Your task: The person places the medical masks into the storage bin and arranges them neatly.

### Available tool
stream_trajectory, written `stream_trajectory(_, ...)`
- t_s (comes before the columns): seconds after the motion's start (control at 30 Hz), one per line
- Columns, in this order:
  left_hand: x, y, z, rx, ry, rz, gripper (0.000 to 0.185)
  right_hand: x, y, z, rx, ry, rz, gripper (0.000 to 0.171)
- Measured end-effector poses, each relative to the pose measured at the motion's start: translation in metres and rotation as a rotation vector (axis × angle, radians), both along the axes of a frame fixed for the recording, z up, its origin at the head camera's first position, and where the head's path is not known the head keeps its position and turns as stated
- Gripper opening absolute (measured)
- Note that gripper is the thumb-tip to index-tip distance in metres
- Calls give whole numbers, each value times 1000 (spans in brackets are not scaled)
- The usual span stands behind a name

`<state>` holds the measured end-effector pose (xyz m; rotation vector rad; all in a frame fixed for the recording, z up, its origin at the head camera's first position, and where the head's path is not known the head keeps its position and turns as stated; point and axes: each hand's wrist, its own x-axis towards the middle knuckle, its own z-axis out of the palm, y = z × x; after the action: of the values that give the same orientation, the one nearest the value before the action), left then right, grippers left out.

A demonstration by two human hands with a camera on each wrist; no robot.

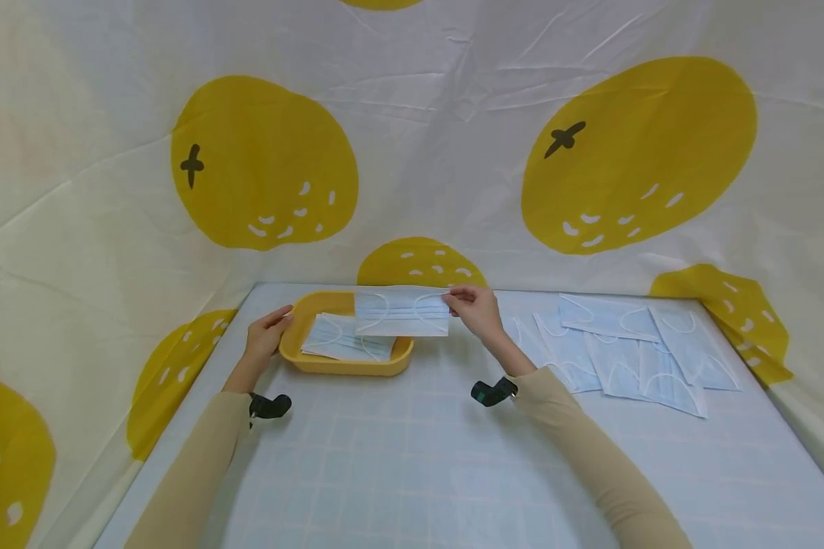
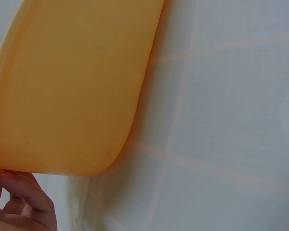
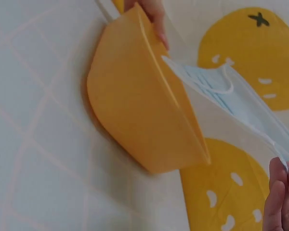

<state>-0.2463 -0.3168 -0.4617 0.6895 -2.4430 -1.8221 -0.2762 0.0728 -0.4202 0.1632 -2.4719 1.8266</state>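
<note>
My right hand (image 1: 477,310) pinches one short edge of a pale blue pleated face mask (image 1: 401,314), thumb and fingers together at its right end. The mask is held flat and spread out above the right part of a yellow plastic basin (image 1: 346,368), its far end over the opening in the right wrist view. Inside the basin lie several more face masks (image 1: 336,335), partly hidden behind the held one. At the basin's left end, my left hand (image 1: 266,337) grips the rim, its fingers (image 2: 33,192) bent against the wall in the left wrist view.
Several loose face masks (image 1: 625,351) overlap on the right side of the table, ear loops showing. A pale checked cloth (image 1: 398,457) covers the table. Behind and at the sides hangs a white curtain (image 1: 439,168) with large yellow fruit prints, close to the table's back edge.
</note>
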Motion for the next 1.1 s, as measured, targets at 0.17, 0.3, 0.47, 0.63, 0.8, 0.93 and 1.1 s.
stream_trajectory(0.17, 1, 2, 1, 7, -5, 9, 47, 2, -13, -2, -2, -16, 7, 23)
stream_trajectory(0.3, 0, 1, 1, 5, -20, 21, 46, 3, -21, -4, -27, -13, 4, 22)
stream_trajectory(0.47, 0, 1, 3, 7, -18, 25, 46, 5, -31, -5, -82, -31, 7, 23)
stream_trajectory(0.63, 0, 1, 1, 13, -36, 31, 45, 6, -40, -9, -93, -60, 27, 23)
stream_trajectory(0.8, -1, 0, -1, 24, -32, 31, 45, 6, -50, -13, -93, -77, 40, 22)
stream_trajectory(0.93, -1, 0, -1, 29, -20, 29, 46, 6, -57, -13, -111, -85, 54, 22)
stream_trajectory(1.1, -1, 1, 0, 38, -15, 30, 46, 8, -66, -12, -118, -99, 71, 22)
